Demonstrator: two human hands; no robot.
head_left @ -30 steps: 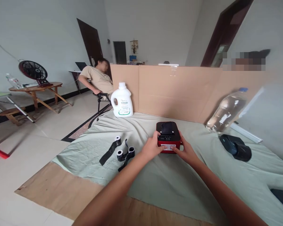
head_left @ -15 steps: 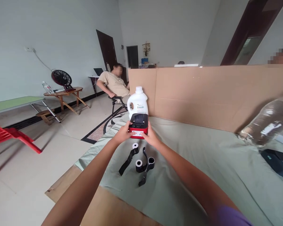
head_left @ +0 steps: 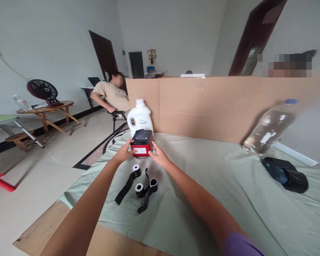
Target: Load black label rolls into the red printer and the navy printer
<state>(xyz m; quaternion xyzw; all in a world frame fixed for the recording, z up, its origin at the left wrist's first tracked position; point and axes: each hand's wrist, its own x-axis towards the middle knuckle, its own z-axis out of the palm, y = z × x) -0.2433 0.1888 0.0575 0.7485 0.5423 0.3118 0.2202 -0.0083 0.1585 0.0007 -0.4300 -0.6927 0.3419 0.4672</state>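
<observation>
A red and black box-shaped device [head_left: 142,143] with a white label stands on the green cloth, in front of a white jug [head_left: 140,115]. My left hand [head_left: 125,152] touches its left side, thumb on the front. At its right side is my right hand [head_left: 158,154], fingers apart, with the fingertips at the edge; whether they press on it is hard to tell. Nearer to me lie black rolls with loose strips: one roll [head_left: 136,170] at the left, and two more, a roll [head_left: 140,190] and a roll [head_left: 154,185], close together.
A cardboard panel [head_left: 197,106] stands behind the cloth [head_left: 197,160]. At the right are a large bottle [head_left: 272,126] and a dark object [head_left: 285,174]. A seated person [head_left: 110,96] is at the back left, near a fan [head_left: 42,89]. Another head shows above the panel.
The view has turned right, so most things appear farther left. My right hand's fingers have loosened and spread at the device's side. More of the bottle and dark object shows.
</observation>
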